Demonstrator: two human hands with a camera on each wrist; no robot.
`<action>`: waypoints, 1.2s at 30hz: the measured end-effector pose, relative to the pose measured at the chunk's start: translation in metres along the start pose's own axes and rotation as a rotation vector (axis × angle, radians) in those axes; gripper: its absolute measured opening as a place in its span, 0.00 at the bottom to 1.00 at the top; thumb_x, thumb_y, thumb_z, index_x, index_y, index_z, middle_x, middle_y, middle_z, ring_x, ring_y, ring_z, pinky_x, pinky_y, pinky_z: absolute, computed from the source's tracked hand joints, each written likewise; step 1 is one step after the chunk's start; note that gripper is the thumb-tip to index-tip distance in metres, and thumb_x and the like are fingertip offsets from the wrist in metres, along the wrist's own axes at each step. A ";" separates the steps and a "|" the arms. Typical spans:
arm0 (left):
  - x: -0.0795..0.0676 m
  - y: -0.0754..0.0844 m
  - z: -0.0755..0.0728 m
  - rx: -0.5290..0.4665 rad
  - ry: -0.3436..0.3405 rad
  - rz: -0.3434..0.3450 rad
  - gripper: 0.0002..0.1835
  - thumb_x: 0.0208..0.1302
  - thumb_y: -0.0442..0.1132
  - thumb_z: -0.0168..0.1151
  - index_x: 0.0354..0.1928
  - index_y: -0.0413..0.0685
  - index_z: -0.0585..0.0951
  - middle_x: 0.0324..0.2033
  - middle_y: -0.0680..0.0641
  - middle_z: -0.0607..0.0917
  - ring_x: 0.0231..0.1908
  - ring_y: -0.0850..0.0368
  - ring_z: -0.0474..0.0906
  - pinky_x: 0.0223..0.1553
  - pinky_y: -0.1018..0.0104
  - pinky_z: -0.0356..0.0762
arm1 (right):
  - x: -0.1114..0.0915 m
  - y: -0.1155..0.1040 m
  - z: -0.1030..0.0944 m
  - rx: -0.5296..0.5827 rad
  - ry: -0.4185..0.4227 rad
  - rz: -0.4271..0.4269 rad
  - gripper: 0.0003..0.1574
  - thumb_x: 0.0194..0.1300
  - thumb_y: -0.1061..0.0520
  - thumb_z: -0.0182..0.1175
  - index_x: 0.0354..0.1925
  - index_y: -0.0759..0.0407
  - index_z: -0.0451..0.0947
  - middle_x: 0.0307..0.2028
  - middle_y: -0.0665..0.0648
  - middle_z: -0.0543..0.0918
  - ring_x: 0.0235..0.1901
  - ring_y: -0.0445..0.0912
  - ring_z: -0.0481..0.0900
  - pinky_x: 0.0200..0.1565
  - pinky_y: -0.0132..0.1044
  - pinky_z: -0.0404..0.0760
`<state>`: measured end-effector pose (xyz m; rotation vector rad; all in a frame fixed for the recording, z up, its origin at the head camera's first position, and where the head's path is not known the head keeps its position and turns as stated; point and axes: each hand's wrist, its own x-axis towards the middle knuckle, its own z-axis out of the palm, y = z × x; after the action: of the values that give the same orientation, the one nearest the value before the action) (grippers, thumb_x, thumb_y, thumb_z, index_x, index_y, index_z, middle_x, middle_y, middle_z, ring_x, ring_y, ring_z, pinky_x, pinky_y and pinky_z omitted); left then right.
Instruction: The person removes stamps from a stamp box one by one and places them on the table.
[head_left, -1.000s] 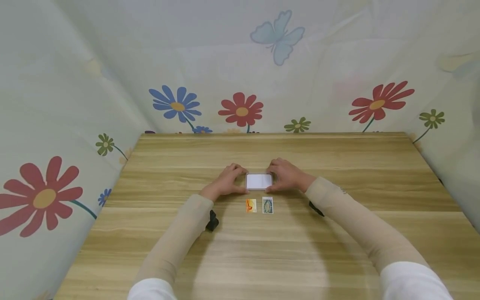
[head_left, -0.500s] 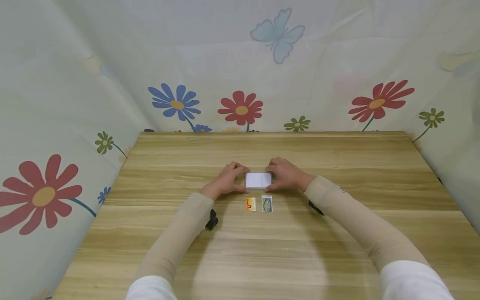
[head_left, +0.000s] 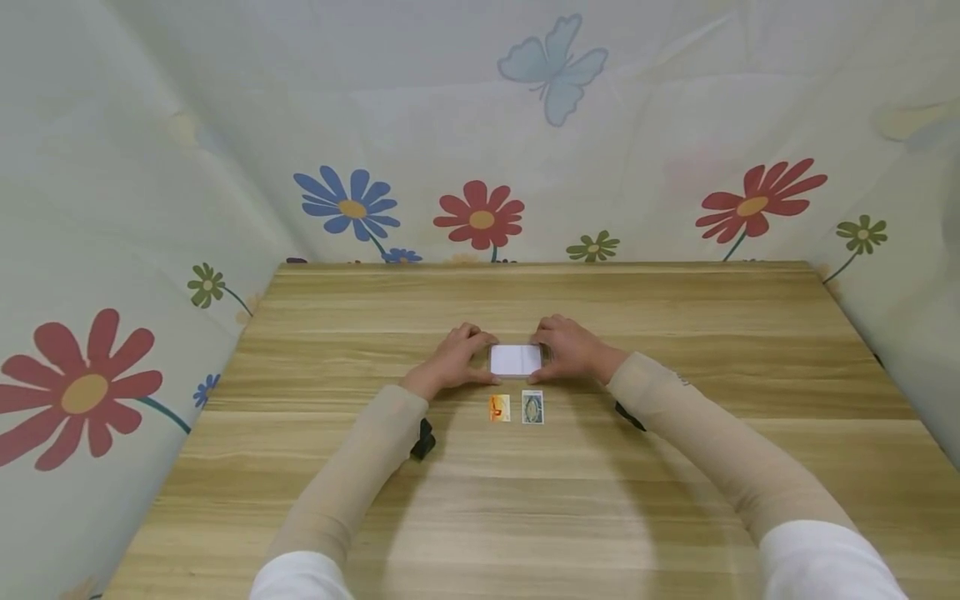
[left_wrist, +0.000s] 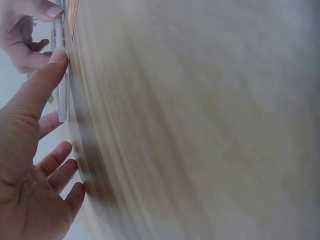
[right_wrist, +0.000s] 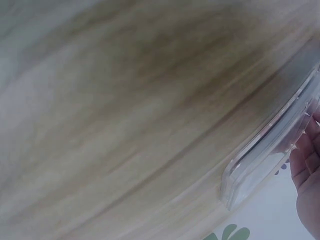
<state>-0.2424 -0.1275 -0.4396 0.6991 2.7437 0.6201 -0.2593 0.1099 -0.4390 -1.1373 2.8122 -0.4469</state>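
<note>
A flat clear plastic case [head_left: 515,361] with a white face lies between both hands on the wooden table. At its left end my left hand [head_left: 456,358] pinches it, thumb at the near edge and index finger at the far edge. The right hand [head_left: 573,350] grips the opposite end the same way. In the left wrist view the left thumb [left_wrist: 56,62] presses the edge of the case [left_wrist: 62,100], while the other fingers spread loosely. The right wrist view shows the transparent layered rim of the case [right_wrist: 250,170]. Just nearer than it lie an orange stamp [head_left: 499,408] and a blue-grey stamp [head_left: 532,407].
The wood-grain table [head_left: 517,517] reaches back to a pale wall sheet [head_left: 420,125] printed with flowers and a butterfly. Dark wrist-camera mounts [head_left: 423,440] sit under the forearms, close to the tabletop.
Both hands keep their grip on the case and hardly move. A faint line now shows across its white face. The head view has shifted slightly.
</note>
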 end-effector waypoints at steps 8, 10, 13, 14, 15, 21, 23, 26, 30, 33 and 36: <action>-0.001 0.001 -0.002 0.038 0.007 0.018 0.35 0.48 0.56 0.69 0.59 0.54 0.72 0.55 0.43 0.69 0.53 0.48 0.65 0.57 0.53 0.63 | 0.001 -0.001 0.000 0.046 0.029 0.019 0.38 0.36 0.35 0.72 0.40 0.60 0.82 0.37 0.56 0.79 0.36 0.47 0.71 0.40 0.39 0.72; 0.000 0.001 -0.001 0.048 0.007 0.028 0.35 0.48 0.56 0.68 0.59 0.54 0.72 0.55 0.43 0.69 0.53 0.48 0.65 0.57 0.53 0.63 | 0.000 -0.001 0.000 0.058 0.033 0.031 0.39 0.35 0.36 0.73 0.40 0.60 0.82 0.37 0.56 0.79 0.36 0.47 0.71 0.40 0.39 0.72; 0.000 0.000 -0.001 0.046 0.014 0.033 0.35 0.48 0.56 0.68 0.59 0.54 0.72 0.54 0.43 0.69 0.53 0.48 0.65 0.56 0.54 0.64 | 0.000 0.000 0.000 0.055 0.045 0.035 0.39 0.35 0.36 0.73 0.40 0.60 0.82 0.36 0.55 0.79 0.36 0.47 0.70 0.39 0.39 0.71; 0.001 -0.001 -0.001 0.047 0.015 0.031 0.35 0.48 0.56 0.68 0.59 0.54 0.72 0.54 0.43 0.69 0.53 0.48 0.65 0.56 0.54 0.64 | 0.000 0.000 0.000 0.045 0.047 0.036 0.39 0.35 0.35 0.73 0.40 0.60 0.82 0.36 0.55 0.79 0.35 0.47 0.70 0.39 0.39 0.70; 0.001 -0.001 -0.001 0.045 0.015 0.028 0.35 0.48 0.56 0.69 0.59 0.54 0.72 0.54 0.43 0.69 0.53 0.48 0.65 0.56 0.54 0.64 | 0.000 -0.001 0.000 0.034 0.050 0.036 0.39 0.35 0.35 0.72 0.40 0.60 0.82 0.36 0.55 0.79 0.35 0.47 0.70 0.39 0.39 0.70; 0.001 -0.002 -0.002 0.009 0.002 -0.006 0.34 0.46 0.56 0.70 0.56 0.54 0.74 0.55 0.43 0.69 0.54 0.48 0.64 0.57 0.53 0.63 | 0.003 -0.007 -0.003 -0.045 -0.007 0.072 0.40 0.36 0.32 0.71 0.42 0.58 0.80 0.38 0.55 0.77 0.37 0.47 0.69 0.41 0.39 0.70; 0.001 -0.001 -0.003 -0.009 -0.008 -0.028 0.33 0.45 0.55 0.70 0.55 0.54 0.75 0.55 0.43 0.69 0.54 0.48 0.64 0.58 0.53 0.63 | 0.004 -0.009 -0.005 -0.061 -0.036 0.086 0.40 0.37 0.33 0.70 0.42 0.58 0.80 0.38 0.56 0.77 0.37 0.47 0.68 0.41 0.39 0.69; 0.003 0.002 -0.005 -0.017 -0.025 -0.054 0.33 0.45 0.55 0.71 0.54 0.54 0.75 0.55 0.43 0.68 0.54 0.48 0.64 0.58 0.53 0.63 | 0.007 -0.013 -0.009 -0.077 -0.068 0.100 0.39 0.37 0.33 0.71 0.42 0.58 0.79 0.39 0.56 0.76 0.37 0.48 0.68 0.41 0.39 0.69; 0.003 0.006 -0.006 -0.012 -0.038 -0.068 0.32 0.44 0.55 0.71 0.53 0.53 0.75 0.55 0.43 0.68 0.53 0.48 0.64 0.57 0.53 0.63 | 0.007 -0.015 -0.011 -0.087 -0.086 0.112 0.39 0.37 0.33 0.71 0.41 0.58 0.79 0.39 0.56 0.76 0.38 0.48 0.68 0.41 0.40 0.68; 0.003 0.007 -0.007 -0.005 -0.045 -0.076 0.32 0.44 0.54 0.71 0.53 0.53 0.75 0.55 0.43 0.68 0.54 0.48 0.64 0.57 0.53 0.63 | 0.006 -0.015 -0.011 -0.093 -0.080 0.111 0.39 0.37 0.33 0.71 0.41 0.57 0.79 0.39 0.56 0.76 0.38 0.48 0.68 0.41 0.40 0.68; 0.004 0.008 -0.008 -0.003 -0.045 -0.080 0.32 0.44 0.53 0.72 0.53 0.52 0.75 0.55 0.42 0.69 0.54 0.47 0.64 0.57 0.53 0.63 | 0.006 -0.015 -0.010 -0.090 -0.059 0.107 0.39 0.36 0.34 0.71 0.41 0.58 0.79 0.39 0.57 0.76 0.38 0.48 0.68 0.40 0.40 0.68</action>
<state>-0.2452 -0.1217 -0.4293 0.5917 2.7138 0.5832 -0.2557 0.0982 -0.4245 -0.9909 2.8500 -0.2769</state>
